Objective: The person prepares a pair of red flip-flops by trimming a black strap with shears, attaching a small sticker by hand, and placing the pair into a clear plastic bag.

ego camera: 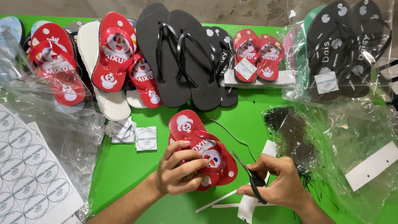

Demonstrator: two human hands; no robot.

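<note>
Head view: left hand (pixel 176 172) is gripping red sandals (pixel 203 151); right hand (pixel 275 180) is holding scissors (pixel 251 176) at 3 o'clock. Blades could nick the strap if angled inward.

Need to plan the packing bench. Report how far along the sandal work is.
Done, by the look: a small red pair with a round sticker on a white card, and a black flowered pair in a clear bag. In hand: the left hand grips a red pair; the right hand holds scissors. Left: loose red sandals and black sandals, unbagged.
</note>
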